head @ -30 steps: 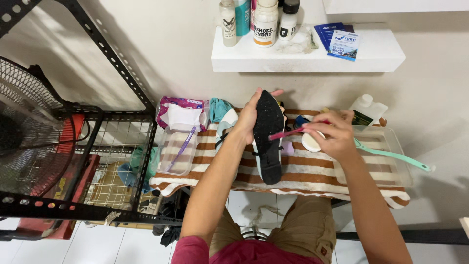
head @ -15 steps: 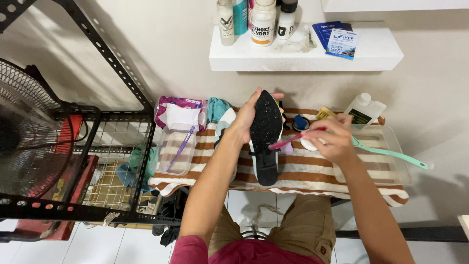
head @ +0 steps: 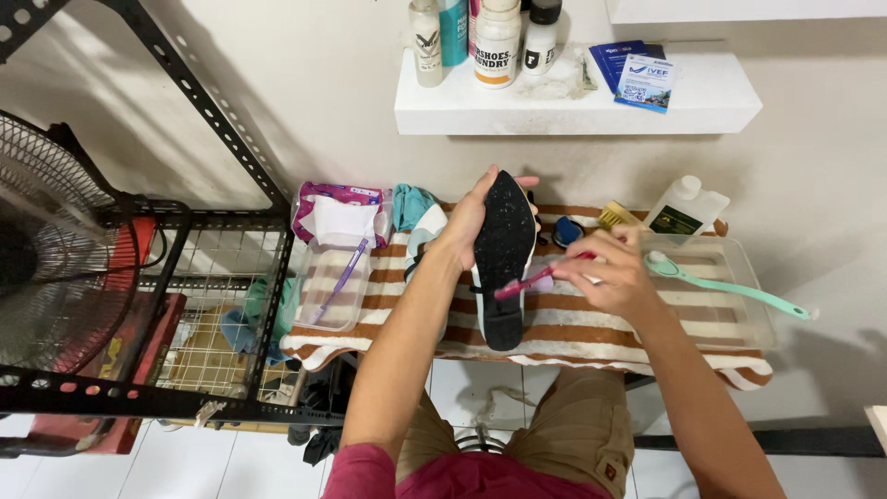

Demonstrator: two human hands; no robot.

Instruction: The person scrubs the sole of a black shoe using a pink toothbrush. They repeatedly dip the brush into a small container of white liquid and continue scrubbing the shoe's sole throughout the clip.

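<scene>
My left hand grips a shoe by its toe end, black sole turned up toward me, heel resting on the striped towel. My right hand is closed on a small pink brush whose head touches the right edge of the sole near the middle. A second shoe lies on the towel just left of my left wrist.
A clear tub with a purple brush stands at the towel's left end, a clear tray with a long mint brush at the right. A white jug, a wall shelf with bottles, a black metal rack and a fan surround the bench.
The shoe has tilted a little in my left hand, and my right hand has shifted the pink brush slightly along the sole's right edge.
</scene>
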